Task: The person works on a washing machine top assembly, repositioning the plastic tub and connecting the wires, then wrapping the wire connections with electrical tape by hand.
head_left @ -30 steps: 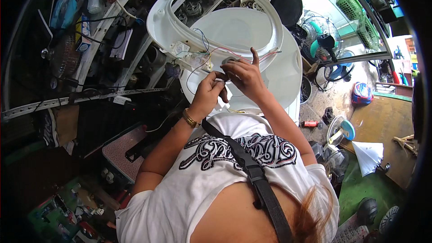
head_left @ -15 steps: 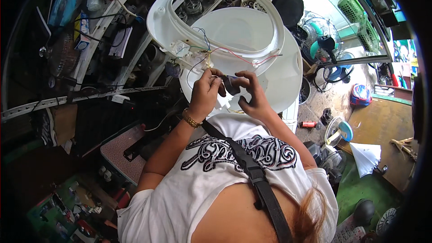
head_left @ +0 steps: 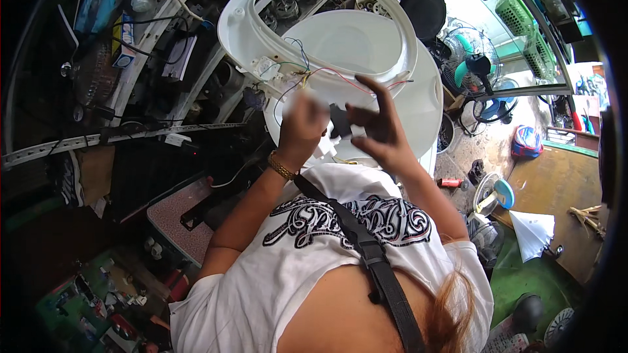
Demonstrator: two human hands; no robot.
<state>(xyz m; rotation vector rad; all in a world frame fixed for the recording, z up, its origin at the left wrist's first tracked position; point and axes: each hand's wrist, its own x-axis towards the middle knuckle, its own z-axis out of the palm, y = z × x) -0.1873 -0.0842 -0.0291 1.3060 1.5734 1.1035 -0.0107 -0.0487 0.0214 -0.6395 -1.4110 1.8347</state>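
Our left hand (head_left: pixel 301 131) is blurred, its grip unclear to us, while our right hand (head_left: pixel 386 132) parts thumb and fingers beside a dark piece (head_left: pixel 339 121) toward the smooth, rounded white plastic shell (head_left: pixel 426 114)'s near edge.

We're getting strong daylight at upper right, pretty blown out around the green basket (head_left: pixel 513 14), while the shelving (head_left: pixel 140 59) on the left sinks into murk. Left-hand fingers (head_left: pixel 315 115) are badly smeared with blur, and the fisheye bends edges toward a black rim.
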